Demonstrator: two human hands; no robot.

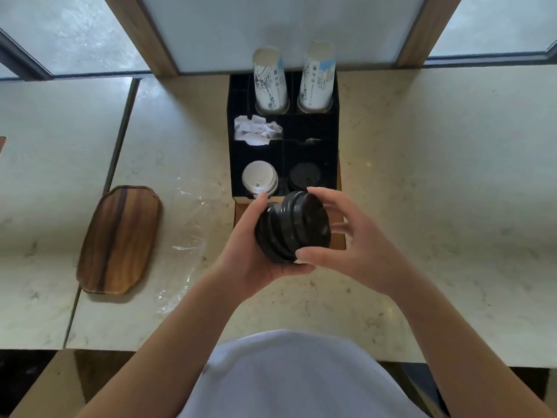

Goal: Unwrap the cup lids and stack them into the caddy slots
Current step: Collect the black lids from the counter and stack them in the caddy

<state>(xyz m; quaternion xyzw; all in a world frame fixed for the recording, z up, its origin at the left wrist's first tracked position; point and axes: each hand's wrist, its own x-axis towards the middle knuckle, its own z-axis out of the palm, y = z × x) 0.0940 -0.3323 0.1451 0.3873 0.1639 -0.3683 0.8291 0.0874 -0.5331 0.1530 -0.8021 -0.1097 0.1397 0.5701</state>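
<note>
Hands: stack of black lids [291,226] is held tilted between both, just near of the caddy; left hand [251,247] is cupped under it, right hand [340,236] is curled over its top with fingers spread.
Caddy [307,129]: black, divided; white lids [259,178] in near left slot, black lids [304,176] in near right slot, crumpled white paper [257,129] in middle left slot, two stacks of printed paper cups [269,79] at the far end.
Counter [437,176]: pale marble; clear plastic wrap [188,242] and wooden tray [119,239] lie at left.
Room: frosted panels framed in wood are set behind.
</note>
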